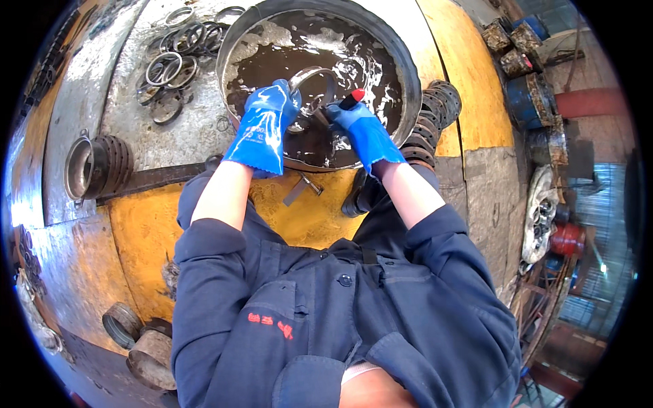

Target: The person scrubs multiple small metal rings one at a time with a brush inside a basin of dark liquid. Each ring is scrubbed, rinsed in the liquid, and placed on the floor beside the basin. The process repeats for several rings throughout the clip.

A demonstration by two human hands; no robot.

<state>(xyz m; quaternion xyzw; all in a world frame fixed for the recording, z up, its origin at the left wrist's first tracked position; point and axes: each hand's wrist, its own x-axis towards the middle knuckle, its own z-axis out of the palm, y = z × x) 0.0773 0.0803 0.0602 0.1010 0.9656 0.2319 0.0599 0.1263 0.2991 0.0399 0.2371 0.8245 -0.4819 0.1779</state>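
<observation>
Both my hands wear wet blue rubber gloves and are over a large round metal basin [410,75] of dark, foamy liquid [265,68]. My left hand [266,122] grips a metal ring [304,76] by its left side, tilted up above the liquid. In my right hand [367,132] is a tool with a black and red handle [352,99]. The tool's working end points at the ring's lower right side, and its kind cannot be made out. Glove and ring hide whether the two touch.
Loose metal rings [187,41] lie heaped left of the basin. Ring stacks stand farther left [115,163] and right of the basin [435,112]. Wide metal bands [153,359] sit at lower left. A small metal piece [309,183] lies between my legs. Grimy drums [527,102] line the right side.
</observation>
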